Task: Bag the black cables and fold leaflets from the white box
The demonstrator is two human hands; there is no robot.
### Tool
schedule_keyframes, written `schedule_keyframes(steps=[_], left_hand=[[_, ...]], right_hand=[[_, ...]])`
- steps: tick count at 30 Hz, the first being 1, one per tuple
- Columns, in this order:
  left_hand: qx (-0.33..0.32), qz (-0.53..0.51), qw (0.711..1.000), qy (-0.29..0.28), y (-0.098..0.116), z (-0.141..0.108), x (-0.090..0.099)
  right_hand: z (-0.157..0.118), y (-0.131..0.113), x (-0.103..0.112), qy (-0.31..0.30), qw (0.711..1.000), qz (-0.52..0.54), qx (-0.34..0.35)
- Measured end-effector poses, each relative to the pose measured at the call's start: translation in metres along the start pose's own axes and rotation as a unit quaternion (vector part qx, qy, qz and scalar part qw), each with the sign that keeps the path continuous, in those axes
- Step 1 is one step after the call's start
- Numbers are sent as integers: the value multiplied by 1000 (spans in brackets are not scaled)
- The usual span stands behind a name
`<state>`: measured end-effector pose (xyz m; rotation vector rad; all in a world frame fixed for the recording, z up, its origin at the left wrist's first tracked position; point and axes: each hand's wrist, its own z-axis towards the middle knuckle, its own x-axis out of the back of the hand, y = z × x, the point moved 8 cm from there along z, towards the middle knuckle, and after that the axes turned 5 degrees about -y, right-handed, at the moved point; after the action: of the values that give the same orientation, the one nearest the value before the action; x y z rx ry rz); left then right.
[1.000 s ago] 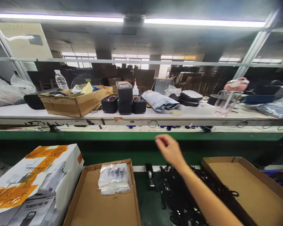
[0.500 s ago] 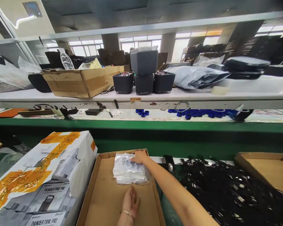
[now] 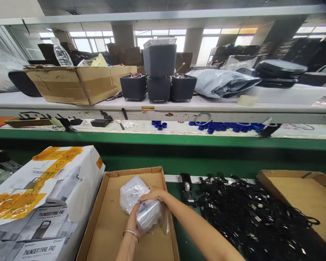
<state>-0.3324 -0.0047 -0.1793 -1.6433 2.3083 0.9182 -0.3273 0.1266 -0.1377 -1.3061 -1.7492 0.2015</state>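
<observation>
A stack of clear plastic bags is bent and lifted between my hands, over a shallow cardboard box. My left hand, with a bracelet at the wrist, grips the stack's near left side, thumb on top. From the right, my right hand closes on its upper edge. The far part of the stack puffs up and fans toward the upper left. Fingers beneath the bags are hidden.
Left stands a white printed carton with orange tape. Right lie a tape dispenser, a heap of black cables and another cardboard box. A shelf with black speaker housings crosses above.
My left hand has come up from the box floor and taken hold of the bags. The stack, flat before, is now bent and raised. The view has shifted slightly.
</observation>
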Motion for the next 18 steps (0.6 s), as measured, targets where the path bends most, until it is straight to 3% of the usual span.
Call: schedule_keyframes(steps=[5,9,14,18], left_hand=[[-49,43,998,4,10,-19,19],[-34,50,998,-21,3,-23,35],[-68,28,997,0,7,-31,73],[-111,-15,993,28,23,-41,99]], right_hand=[[-22,-2,-35,21,995,99,-10],[-37,-7,-53,67,989,129,-36],[-61,-16,-43,60,990,125,39],[-95,-3,-28,104,988,78,81]])
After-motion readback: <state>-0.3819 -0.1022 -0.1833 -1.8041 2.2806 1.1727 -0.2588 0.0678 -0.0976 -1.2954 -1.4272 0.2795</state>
